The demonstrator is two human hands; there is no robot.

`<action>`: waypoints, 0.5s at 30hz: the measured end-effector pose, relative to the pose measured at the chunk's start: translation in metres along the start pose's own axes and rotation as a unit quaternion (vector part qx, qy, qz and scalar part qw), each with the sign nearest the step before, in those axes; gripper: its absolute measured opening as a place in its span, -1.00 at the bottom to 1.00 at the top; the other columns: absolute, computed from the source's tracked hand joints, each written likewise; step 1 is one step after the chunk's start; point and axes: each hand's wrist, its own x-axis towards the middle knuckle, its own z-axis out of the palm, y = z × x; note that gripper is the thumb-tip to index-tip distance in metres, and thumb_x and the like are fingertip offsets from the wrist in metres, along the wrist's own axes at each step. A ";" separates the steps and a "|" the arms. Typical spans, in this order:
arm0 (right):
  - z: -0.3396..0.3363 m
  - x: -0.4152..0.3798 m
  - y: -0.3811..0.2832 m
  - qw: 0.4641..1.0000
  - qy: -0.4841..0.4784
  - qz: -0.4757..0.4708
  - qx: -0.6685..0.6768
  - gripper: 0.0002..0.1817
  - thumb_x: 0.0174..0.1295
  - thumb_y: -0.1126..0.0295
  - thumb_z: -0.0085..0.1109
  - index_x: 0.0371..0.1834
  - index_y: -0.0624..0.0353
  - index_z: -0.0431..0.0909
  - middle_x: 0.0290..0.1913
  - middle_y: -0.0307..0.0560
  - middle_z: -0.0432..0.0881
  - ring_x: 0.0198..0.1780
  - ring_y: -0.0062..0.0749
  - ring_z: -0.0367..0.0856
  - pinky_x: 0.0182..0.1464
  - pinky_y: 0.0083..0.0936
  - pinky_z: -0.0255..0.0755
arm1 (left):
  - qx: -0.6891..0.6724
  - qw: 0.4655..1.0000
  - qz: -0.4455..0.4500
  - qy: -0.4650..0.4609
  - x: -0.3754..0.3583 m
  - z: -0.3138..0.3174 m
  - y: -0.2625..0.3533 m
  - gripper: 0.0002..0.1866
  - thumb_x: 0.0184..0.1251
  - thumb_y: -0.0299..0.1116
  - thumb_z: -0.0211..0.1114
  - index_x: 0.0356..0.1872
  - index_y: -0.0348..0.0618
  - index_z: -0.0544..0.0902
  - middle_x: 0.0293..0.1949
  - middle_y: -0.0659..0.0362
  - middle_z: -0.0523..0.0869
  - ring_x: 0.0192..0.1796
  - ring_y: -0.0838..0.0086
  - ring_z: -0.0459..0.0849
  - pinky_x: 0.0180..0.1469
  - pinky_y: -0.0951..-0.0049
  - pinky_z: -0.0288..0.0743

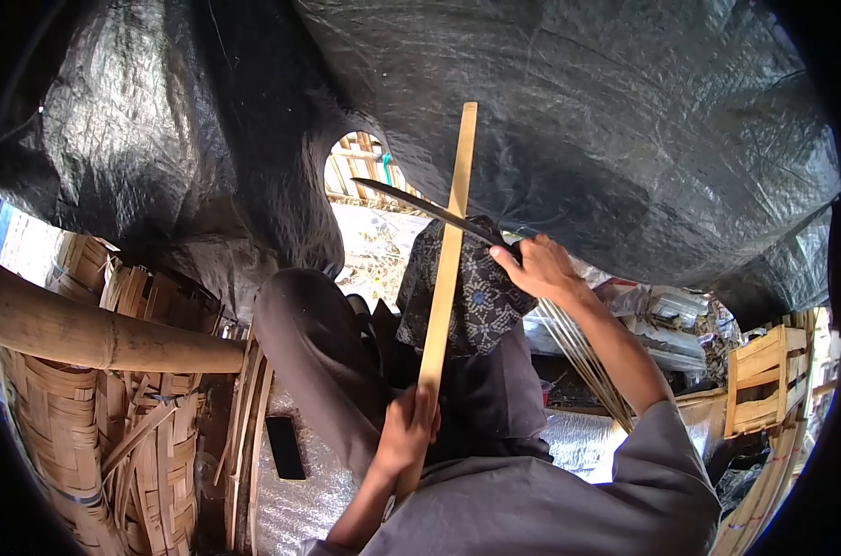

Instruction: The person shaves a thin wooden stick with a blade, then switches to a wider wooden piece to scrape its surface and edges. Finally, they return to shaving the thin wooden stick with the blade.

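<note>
A long, flat, pale bamboo strip [446, 269] runs upward from the person's lap. My left hand [407, 432] is wrapped round its lower part. My right hand [542, 268] grips the handle end of a long dark knife [407, 197], whose blade crosses the strip above its middle and points to the upper left. Whether the blade touches the strip I cannot tell. Under the crossing, a black patterned cloth [481, 296] covers the knee on the right. The knife's handle is mostly hidden by my right hand.
A thick bamboo pole [115, 341] and woven bamboo baskets [55, 417] are at the left. A black phone [284, 448] lies beside the left leg. Dark plastic sheeting [606, 120] hangs ahead. Thin strips [583, 357] and a wooden crate [757, 382] are at the right.
</note>
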 end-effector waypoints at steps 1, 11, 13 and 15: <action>0.001 -0.001 0.000 1.000 -0.007 0.003 0.001 -0.20 0.15 -0.28 -0.17 -0.55 0.44 0.57 -0.44 0.43 0.54 -0.33 0.20 0.57 -0.26 -0.11 0.44 | -0.007 1.000 -0.012 -0.012 0.015 -0.001 0.009 -0.54 0.45 -0.10 -0.17 -0.54 -0.25 0.39 -0.74 0.21 0.42 -0.72 0.60 0.40 -0.67 0.57 0.27; 0.024 -0.017 0.011 0.996 -0.032 0.059 0.057 -0.19 0.20 -0.26 -0.23 -0.50 0.46 0.55 -0.39 0.39 0.55 -0.25 0.18 0.54 -0.16 -0.10 0.40 | -0.122 0.986 -0.105 -0.036 0.018 -0.010 0.019 -0.57 0.43 -0.06 -0.13 -0.30 -0.30 0.47 -0.53 0.17 0.54 -0.57 0.58 0.50 -0.52 0.59 0.40; 0.019 -0.018 0.008 0.992 -0.067 0.072 0.074 -0.20 0.20 -0.25 -0.24 -0.50 0.45 0.55 -0.40 0.40 0.54 -0.26 0.20 0.54 -0.18 -0.09 0.40 | -0.154 0.977 -0.146 -0.020 -0.008 -0.014 0.012 -0.59 0.43 -0.08 -0.11 -0.26 -0.30 0.46 -0.51 0.17 0.54 -0.57 0.58 0.50 -0.52 0.59 0.40; 0.012 -0.022 0.003 0.990 -0.085 0.076 0.081 -0.20 0.20 -0.25 -0.25 -0.50 0.44 0.56 -0.42 0.41 0.54 -0.26 0.21 0.54 -0.19 -0.08 0.41 | -0.043 0.986 -0.145 -0.063 -0.031 -0.015 0.000 -0.64 0.43 -0.15 -0.09 -0.24 -0.30 0.44 -0.53 0.19 0.53 -0.58 0.58 0.50 -0.52 0.60 0.40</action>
